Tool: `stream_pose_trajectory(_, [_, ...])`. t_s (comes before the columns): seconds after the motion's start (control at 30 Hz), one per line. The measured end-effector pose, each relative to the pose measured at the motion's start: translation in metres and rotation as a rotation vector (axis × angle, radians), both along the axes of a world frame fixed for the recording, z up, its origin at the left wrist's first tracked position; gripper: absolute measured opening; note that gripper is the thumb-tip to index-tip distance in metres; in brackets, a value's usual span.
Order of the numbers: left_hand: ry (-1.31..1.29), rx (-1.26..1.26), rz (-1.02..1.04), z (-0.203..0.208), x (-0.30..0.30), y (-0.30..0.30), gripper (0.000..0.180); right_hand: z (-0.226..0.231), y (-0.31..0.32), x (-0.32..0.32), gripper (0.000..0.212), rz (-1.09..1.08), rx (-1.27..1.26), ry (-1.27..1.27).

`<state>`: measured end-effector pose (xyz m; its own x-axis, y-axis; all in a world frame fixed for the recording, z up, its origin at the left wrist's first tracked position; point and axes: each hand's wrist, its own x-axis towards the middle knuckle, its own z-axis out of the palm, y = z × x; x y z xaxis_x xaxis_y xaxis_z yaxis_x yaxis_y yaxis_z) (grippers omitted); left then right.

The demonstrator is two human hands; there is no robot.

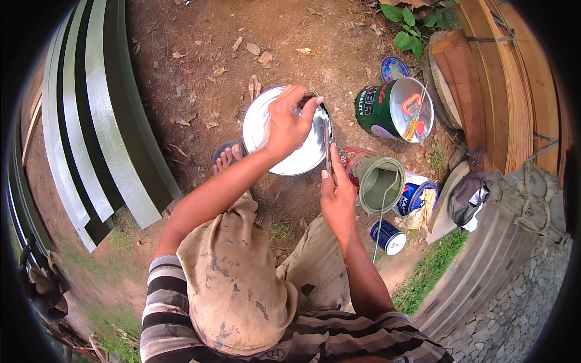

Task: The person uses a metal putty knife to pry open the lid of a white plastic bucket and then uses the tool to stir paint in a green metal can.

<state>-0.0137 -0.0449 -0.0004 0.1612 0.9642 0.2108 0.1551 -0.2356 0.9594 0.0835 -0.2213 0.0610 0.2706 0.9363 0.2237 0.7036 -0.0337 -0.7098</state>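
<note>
A round container with a shiny white lid [257,124] stands on the dirt in front of me. At its right rim my right hand [339,196] grips a thin, dark, flat metal tool [328,154], its shaft pointing away from me along the lid's edge. My left hand [289,121] reaches over the lid, fingers curled and thumb bent in near the tool's far end. What those fingers hold, if anything, I cannot make out. Close to my right hand stands an open can [382,184] of grey-green paint, with a bent wire handle [381,227] hanging down.
On the right stands a green drum [378,112] with a brush [411,130] and a red-orange item [413,104] on its silver top. Blue cans [382,233] sit nearer me. Painted metal profiles [109,115] lie left; wooden planks [514,78] stand at the far right.
</note>
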Motion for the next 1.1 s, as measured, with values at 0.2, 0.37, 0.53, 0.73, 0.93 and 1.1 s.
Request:
stream_pose_trajectory(0.2, [-0.021,-0.017,-0.007,-0.004,-0.005,0.000,0.017,0.086,0.013,-0.035,0.055,-0.235,0.135,0.452])
stream_pose_trajectory(0.37, [-0.064,-0.007,-0.009,0.002,0.000,0.001,0.020,0.017,-0.010,-0.011,0.056,-0.087,-0.034,0.200])
stream_pose_trajectory(0.53, [-0.065,-0.093,0.000,0.006,-0.012,-0.002,0.021,0.101,0.024,-0.047,0.055,-0.291,-0.158,0.626])
stream_pose_trajectory(0.73, [-0.052,-0.077,0.002,0.005,-0.004,-0.001,0.023,0.034,-0.002,-0.035,0.056,-0.154,0.147,0.183])
stream_pose_trajectory(0.93, [-0.017,-0.124,-0.096,0.013,-0.011,-0.001,0.023,0.098,0.025,-0.056,0.061,-0.338,-0.212,0.756])
stream_pose_trajectory(1.1, [0.117,0.034,-0.199,0.021,-0.021,-0.016,0.018,0.105,0.007,-0.038,0.062,-0.377,-0.113,0.674])
